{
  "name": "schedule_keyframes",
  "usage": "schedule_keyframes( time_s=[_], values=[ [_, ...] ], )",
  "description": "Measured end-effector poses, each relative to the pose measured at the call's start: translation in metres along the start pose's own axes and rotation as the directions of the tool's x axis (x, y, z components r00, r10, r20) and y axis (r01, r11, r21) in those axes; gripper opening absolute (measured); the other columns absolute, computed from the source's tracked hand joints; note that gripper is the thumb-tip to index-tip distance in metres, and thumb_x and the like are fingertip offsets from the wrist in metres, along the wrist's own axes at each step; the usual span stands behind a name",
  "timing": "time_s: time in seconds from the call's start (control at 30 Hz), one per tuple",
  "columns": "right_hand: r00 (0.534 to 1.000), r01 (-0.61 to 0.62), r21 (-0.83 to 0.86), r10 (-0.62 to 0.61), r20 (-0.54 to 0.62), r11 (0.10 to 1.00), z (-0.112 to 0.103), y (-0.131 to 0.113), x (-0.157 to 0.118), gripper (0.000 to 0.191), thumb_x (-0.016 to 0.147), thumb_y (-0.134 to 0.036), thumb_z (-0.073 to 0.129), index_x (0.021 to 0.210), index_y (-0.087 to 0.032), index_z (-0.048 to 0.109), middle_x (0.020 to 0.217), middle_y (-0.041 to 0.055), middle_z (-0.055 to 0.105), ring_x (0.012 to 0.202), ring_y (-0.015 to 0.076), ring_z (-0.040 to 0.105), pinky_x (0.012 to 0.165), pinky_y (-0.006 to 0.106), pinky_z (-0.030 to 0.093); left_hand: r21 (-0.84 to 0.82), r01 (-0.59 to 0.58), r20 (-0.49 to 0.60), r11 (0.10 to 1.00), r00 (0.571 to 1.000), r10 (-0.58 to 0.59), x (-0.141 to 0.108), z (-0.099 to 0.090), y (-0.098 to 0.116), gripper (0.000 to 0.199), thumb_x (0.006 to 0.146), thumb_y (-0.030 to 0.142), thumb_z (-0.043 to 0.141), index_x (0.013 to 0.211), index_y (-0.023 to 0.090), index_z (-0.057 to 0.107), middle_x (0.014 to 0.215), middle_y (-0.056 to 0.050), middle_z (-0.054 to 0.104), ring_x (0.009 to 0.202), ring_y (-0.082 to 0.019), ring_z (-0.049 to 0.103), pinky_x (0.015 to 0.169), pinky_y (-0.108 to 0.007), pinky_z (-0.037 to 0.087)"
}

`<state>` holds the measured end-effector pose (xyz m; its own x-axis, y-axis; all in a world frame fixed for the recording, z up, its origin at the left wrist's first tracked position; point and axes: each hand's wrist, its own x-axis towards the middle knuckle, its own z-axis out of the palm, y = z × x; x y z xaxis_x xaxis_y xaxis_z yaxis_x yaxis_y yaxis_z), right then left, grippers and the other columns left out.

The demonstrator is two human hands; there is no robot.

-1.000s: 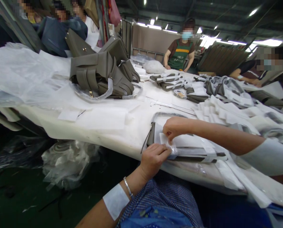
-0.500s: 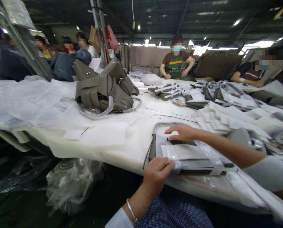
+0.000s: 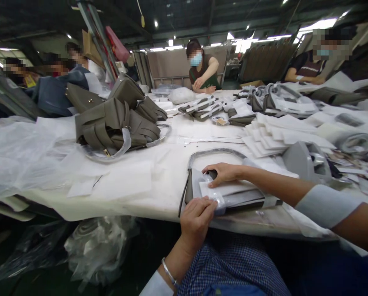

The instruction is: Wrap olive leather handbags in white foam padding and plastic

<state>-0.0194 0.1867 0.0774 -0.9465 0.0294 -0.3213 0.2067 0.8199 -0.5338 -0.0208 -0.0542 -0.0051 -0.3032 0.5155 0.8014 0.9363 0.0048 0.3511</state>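
A dark olive handbag (image 3: 188,190) lies at the near table edge, partly covered by clear film and a white foam sheet (image 3: 230,189). Its wrapped handle (image 3: 216,152) arches toward the back of the table. My left hand (image 3: 197,216) is closed on the bag's near left edge, gripping it where the film (image 3: 220,201) is gathered; the fingertips are partly hidden. Over the top of the bag rests my right hand (image 3: 223,173), thumb and forefinger apart with dark bag material showing between them. Its thumb touches the covering.
Several olive bags (image 3: 106,127) are heaped at left beside plastic sheeting (image 3: 26,152). Stacked foam sheets (image 3: 264,133), a grey padded piece (image 3: 299,160) and wrapped handles (image 3: 287,98) lie on the right. Across the table a masked person (image 3: 204,70) leans over; crumpled plastic (image 3: 100,246) hangs below.
My right hand has come down onto the bag, its thumb now on the covering. My left hand keeps its grip. The view has turned right, and the person opposite has bent forward.
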Motion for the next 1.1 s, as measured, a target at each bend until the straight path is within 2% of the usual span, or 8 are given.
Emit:
schedule_keyframes(
  time_s=[0.2, 0.3, 0.4, 0.53, 0.63, 0.77, 0.97, 1.1],
  values=[
    [0.986, 0.080, -0.034, -0.084, -0.142, 0.996, 0.012, 0.005, 0.006, 0.041, 0.082, -0.048, 0.060, 0.111, -0.023, 0.075, 0.109, 0.0008, 0.075, 0.101, 0.0225, 0.066, 0.089, 0.028, 0.047, 0.009, -0.034, 0.050, 0.999, 0.998, 0.033, -0.002, 0.001, -0.003, 0.030, 0.092, 0.010, 0.059, 0.117, 0.024, 0.067, 0.104, -0.003, 0.075, 0.108, -0.020, 0.068, 0.095, -0.036, 0.054],
    [0.967, 0.063, -0.049, -0.073, -0.244, 0.997, 0.016, 0.001, 0.004, 0.040, 0.092, -0.046, 0.048, 0.104, -0.023, 0.077, 0.103, 0.0022, 0.077, 0.099, 0.0235, 0.067, 0.088, 0.030, 0.046, 0.021, 0.016, 0.072, 1.000, 0.997, -0.018, -0.003, -0.002, -0.001, 0.027, 0.089, 0.010, 0.061, 0.111, 0.024, 0.068, 0.108, -0.004, 0.073, 0.107, -0.021, 0.068, 0.096, -0.038, 0.054],
    [0.941, 0.070, -0.071, -0.090, -0.327, 0.995, 0.016, -0.005, -0.015, 0.043, 0.094, -0.050, 0.046, 0.115, -0.024, 0.074, 0.118, 0.0045, 0.073, 0.113, 0.0265, 0.063, 0.096, 0.034, 0.044, -0.036, 0.135, 0.144, 0.990, 0.981, -0.128, 0.003, -0.014, 0.007, 0.028, 0.082, 0.006, 0.061, 0.103, 0.023, 0.068, 0.111, -0.005, 0.071, 0.109, -0.021, 0.066, 0.097, -0.038, 0.054],
    [0.911, 0.190, -0.216, -0.254, -0.326, 0.958, 0.027, -0.006, -0.063, 0.054, 0.095, -0.056, 0.046, 0.135, -0.023, 0.061, 0.140, 0.0092, 0.060, 0.132, 0.0302, 0.051, 0.113, 0.051, 0.030, -0.104, 0.253, 0.229, 0.962, 0.947, -0.224, 0.019, -0.027, 0.020, 0.031, 0.084, 0.009, 0.058, 0.110, 0.023, 0.065, 0.122, -0.006, 0.068, 0.115, -0.022, 0.063, 0.098, -0.037, 0.054],
    [0.889, 0.167, -0.335, -0.289, -0.356, 0.927, 0.047, -0.003, -0.092, 0.056, 0.094, -0.055, 0.050, 0.140, -0.023, 0.055, 0.146, 0.0103, 0.054, 0.137, 0.0329, 0.046, 0.115, 0.061, 0.021, 0.034, 0.180, 0.242, 0.983, 0.953, -0.183, 0.025, -0.020, 0.025, 0.035, 0.093, 0.022, 0.058, 0.127, 0.025, 0.061, 0.135, -0.008, 0.062, 0.125, -0.027, 0.059, 0.103, -0.045, 0.051],
    [0.825, 0.094, -0.426, -0.310, -0.472, 0.900, 0.070, -0.001, -0.101, 0.045, 0.101, -0.036, 0.039, 0.140, -0.020, 0.055, 0.147, 0.0097, 0.052, 0.139, 0.0294, 0.044, 0.116, 0.055, 0.027, 0.190, -0.003, 0.274, 0.982, 0.961, -0.050, 0.018, 0.000, 0.025, 0.043, 0.095, 0.027, 0.057, 0.138, 0.023, 0.054, 0.138, -0.009, 0.061, 0.131, -0.034, 0.053, 0.102, -0.057, 0.049],
    [0.773, 0.067, -0.479, -0.349, -0.529, 0.875, 0.079, -0.003, -0.095, 0.045, 0.096, -0.027, 0.042, 0.137, -0.018, 0.059, 0.144, 0.0103, 0.056, 0.135, 0.0287, 0.049, 0.111, 0.050, 0.038, 0.171, 0.065, 0.237, 0.983, 0.966, -0.105, 0.017, 0.005, 0.024, 0.042, 0.092, 0.025, 0.060, 0.134, 0.025, 0.058, 0.131, -0.009, 0.066, 0.124, -0.033, 0.059, 0.099, -0.056, 0.051],
    [0.754, 0.105, -0.454, -0.369, -0.543, 0.885, 0.077, -0.003, -0.100, 0.041, 0.099, -0.032, 0.042, 0.135, -0.022, 0.060, 0.142, 0.0084, 0.057, 0.134, 0.0275, 0.050, 0.112, 0.049, 0.038, 0.119, 0.009, 0.242, 0.993, 0.970, -0.038, 0.014, 0.002, 0.023, 0.046, 0.094, 0.019, 0.055, 0.140, 0.026, 0.054, 0.136, -0.009, 0.062, 0.128, -0.031, 0.056, 0.103, -0.055, 0.049]
  ],
)
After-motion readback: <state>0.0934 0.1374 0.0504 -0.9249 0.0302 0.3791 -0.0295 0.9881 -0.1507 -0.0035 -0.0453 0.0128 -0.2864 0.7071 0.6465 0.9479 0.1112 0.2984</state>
